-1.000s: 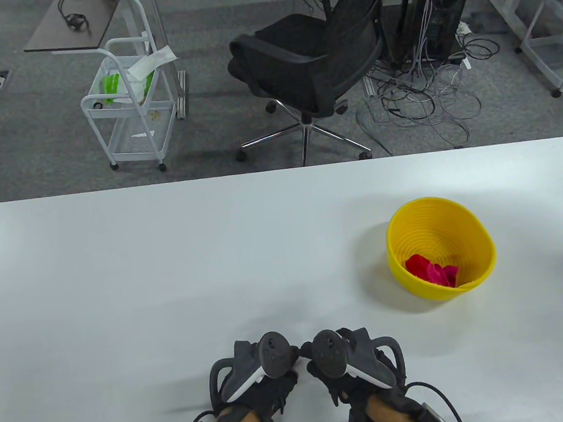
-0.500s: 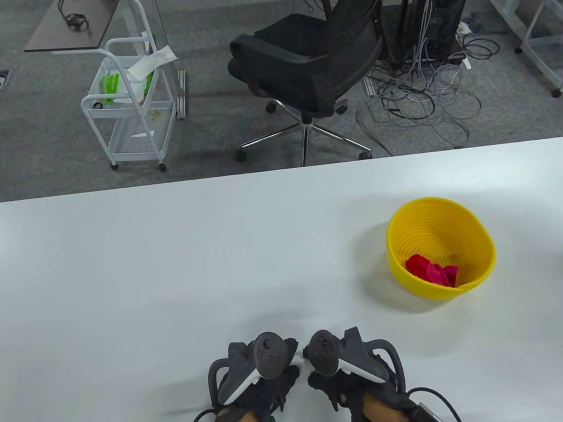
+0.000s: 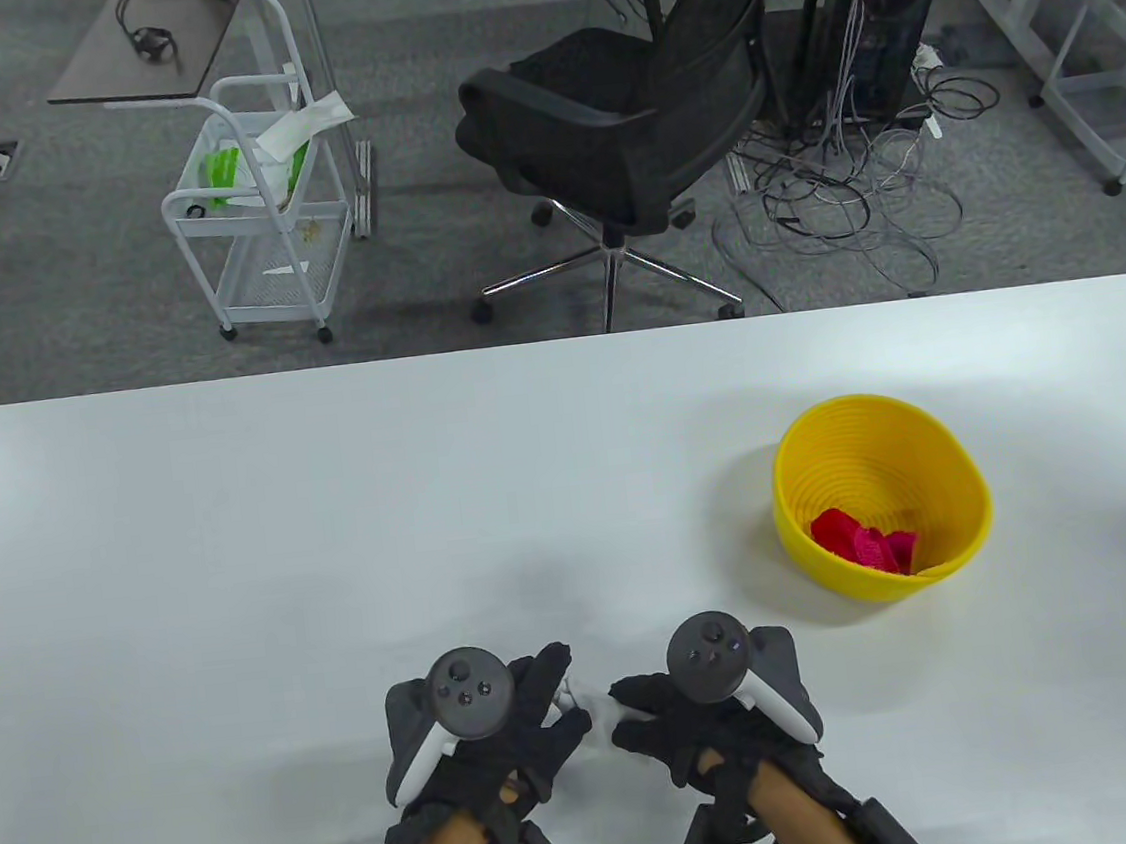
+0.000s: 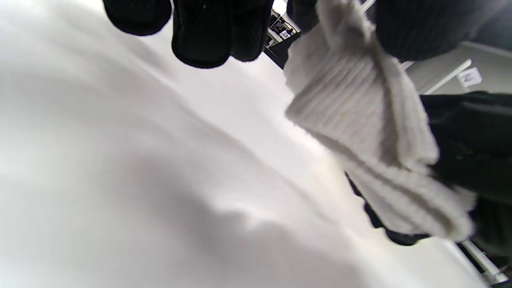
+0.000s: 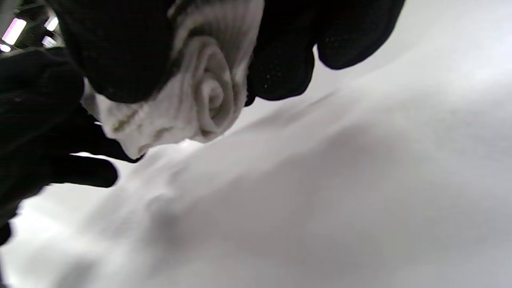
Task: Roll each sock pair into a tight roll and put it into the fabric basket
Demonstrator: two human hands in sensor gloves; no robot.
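White table (image 3: 333, 527) across lower frame; grey carpet, black chair (image 3: 622, 124), white cart (image 3: 261, 222) above. Left hand (image 3: 496, 741), right hand (image 3: 695, 720) both clutching white sock roll (image 3: 585, 709).

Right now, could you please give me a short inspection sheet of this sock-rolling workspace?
Surface: white table, bare where visible.
Job's things: white ribbed sock roll held between both hands, its spiral end showing in the right wrist view; round yellow ribbed basket on the table's right side holds red and pink sock rolls.
Clutter: nothing seen on the table.
Grippers: left hand and right hand, near the table's front edge, both grip the white roll.
Cables: glove leads run back along both forearms; cable tangle on the floor.
Surroundings: black mesh office chair, white wire trolley, grey carpet.
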